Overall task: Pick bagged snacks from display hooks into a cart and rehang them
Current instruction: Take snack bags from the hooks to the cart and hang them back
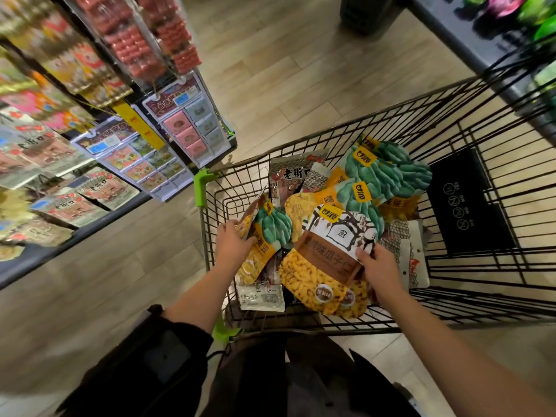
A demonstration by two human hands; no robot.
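Both hands grip snack bags (left point(233, 245), right point(379, 266)) in cart point(496, 188)

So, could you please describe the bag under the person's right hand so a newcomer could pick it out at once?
Start at the black wire cart. At its near end, the right hand holds a large bag lying on top of the pile. Unlike the green-bean bags around it, it has a brown band, a white top and yellow kernels.

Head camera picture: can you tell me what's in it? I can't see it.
Two hands reach into a black wire shopping cart full of snack bags: the left hand holds a yellow-and-green bag, the right hand grips a brown-and-yellow bag. Hanging snack displays stand to the left.
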